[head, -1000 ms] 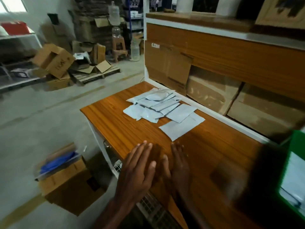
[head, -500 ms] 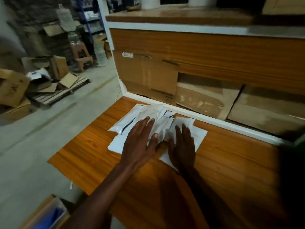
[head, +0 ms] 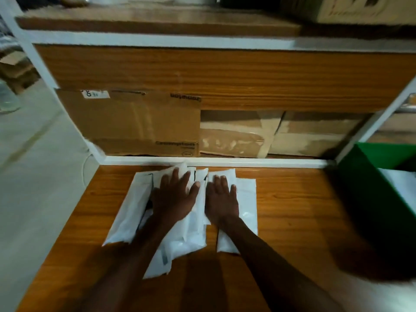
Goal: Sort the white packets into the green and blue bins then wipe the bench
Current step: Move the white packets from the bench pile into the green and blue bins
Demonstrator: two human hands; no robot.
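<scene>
Warehouse or packing area. Wood-laminate bench (head: 292,210) on a white metal frame (head: 213,162), flattened cardboard boxes (head: 135,122) stacked along the bench's back edge, shelf (head: 157,21) above, bare concrete floor (head: 33,176) off the left edge with more cardboard (head: 15,68).

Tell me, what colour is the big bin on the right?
Green. The bin shows at the right edge of the head view.
</scene>
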